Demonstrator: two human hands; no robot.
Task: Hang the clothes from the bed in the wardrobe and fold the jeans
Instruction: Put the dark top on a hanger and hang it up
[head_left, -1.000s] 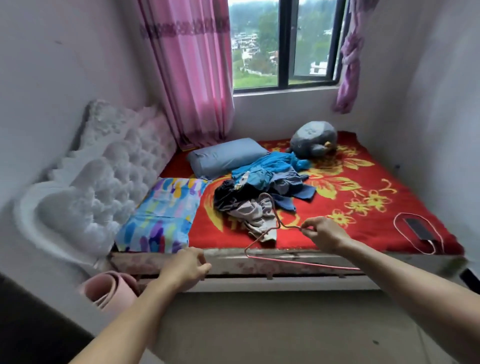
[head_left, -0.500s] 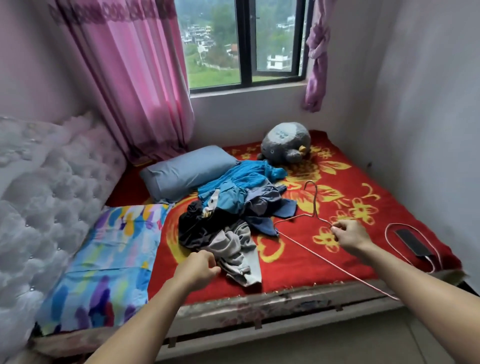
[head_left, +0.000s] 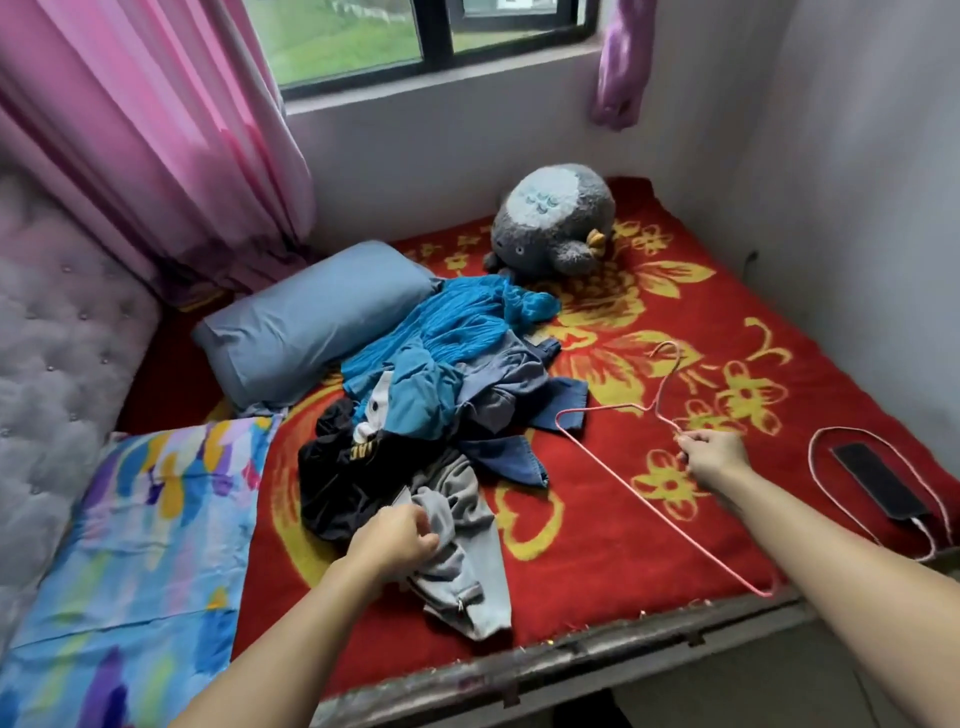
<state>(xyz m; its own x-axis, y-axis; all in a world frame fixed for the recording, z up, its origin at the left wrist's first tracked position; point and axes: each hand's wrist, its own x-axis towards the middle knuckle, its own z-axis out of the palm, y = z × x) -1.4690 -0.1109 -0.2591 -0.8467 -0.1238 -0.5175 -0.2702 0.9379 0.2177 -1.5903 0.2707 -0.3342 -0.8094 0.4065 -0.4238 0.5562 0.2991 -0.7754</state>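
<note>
Lying crumpled, the clothes (head_left: 441, 364) (blue, grey, black) heap together.

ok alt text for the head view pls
A person's left hand grips a grey garment from a clothes pile on a red floral bed, while the right hand pinches a pink wire hanger. Pillows, a plush toy and a phone lie nearby.

Our clothes (head_left: 441, 395) lie heaped mid-bed (head_left: 623, 545): a teal top (head_left: 457, 332) farthest, dark jeans (head_left: 514, 457) beneath, a black shirt (head_left: 332, 478) and a grey garment (head_left: 462, 551) nearest. Our pink wire hanger (head_left: 623, 470) slants just right of them.
</note>
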